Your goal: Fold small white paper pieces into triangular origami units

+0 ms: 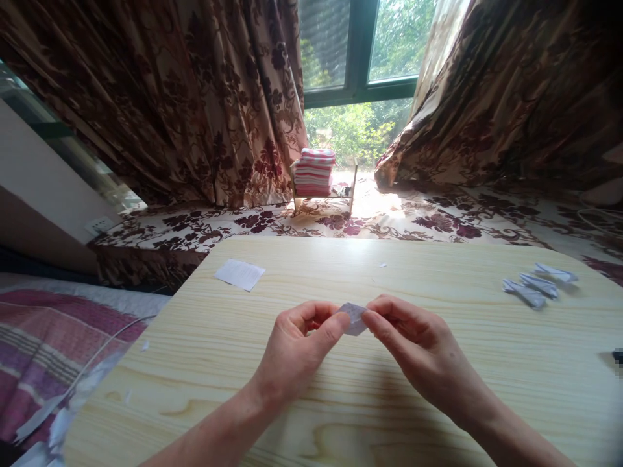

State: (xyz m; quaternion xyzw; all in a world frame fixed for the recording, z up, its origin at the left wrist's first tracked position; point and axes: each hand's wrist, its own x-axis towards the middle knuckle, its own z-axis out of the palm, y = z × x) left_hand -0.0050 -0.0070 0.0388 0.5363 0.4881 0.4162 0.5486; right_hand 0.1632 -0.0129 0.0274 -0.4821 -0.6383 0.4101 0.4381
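Note:
A small folded piece of paper (355, 318) is held above the middle of the wooden table (311, 415). My left hand (304, 344) pinches its left edge between thumb and fingers. On the opposite edge, my right hand (418, 340) grips it the same way, thumb toward me. Farther off to the left lies a flat white sheet of paper (240, 275). Several folded paper pieces (538, 286) rest in a group at the right side of the table. The paper's underside and the curled fingers behind it are partly hidden.
Small paper scraps (383, 264) dot the table. Behind it, a little rack (324, 196) with folded striped cloths (315, 172) stands on the floral window ledge (243, 224). A white cable (104, 347) crosses the bed at left. A dark object (618, 356) shows at the right edge.

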